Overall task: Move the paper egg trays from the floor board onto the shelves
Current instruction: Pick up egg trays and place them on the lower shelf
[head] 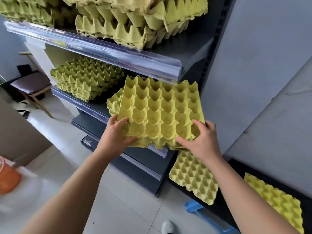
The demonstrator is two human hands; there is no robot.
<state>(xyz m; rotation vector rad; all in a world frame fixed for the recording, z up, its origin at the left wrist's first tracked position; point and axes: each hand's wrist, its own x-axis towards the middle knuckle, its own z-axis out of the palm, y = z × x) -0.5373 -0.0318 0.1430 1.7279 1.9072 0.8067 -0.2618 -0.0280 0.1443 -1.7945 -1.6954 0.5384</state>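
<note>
A yellow paper egg tray (160, 112) is held tilted at the front of the middle shelf (94, 105), above a small stack of trays (113, 103) lying there. My left hand (116, 134) grips its near left corner, and my right hand (200, 139) grips its near right edge. Two more trays, one (194, 178) close to the shelf unit and one (276, 201) farther right, lie on the black floor board (224, 200). A taller stack (86, 78) sits at the left of the same shelf, and piles of trays (135, 21) fill the upper shelf.
The dark shelf unit has clear plastic price rails (118, 54) along each front edge. A grey wall panel (253, 65) stands to the right. A chair (32, 86) is at the back left, an orange basket (8, 179) at the left, and a blue stool (199, 210) on the tiled floor.
</note>
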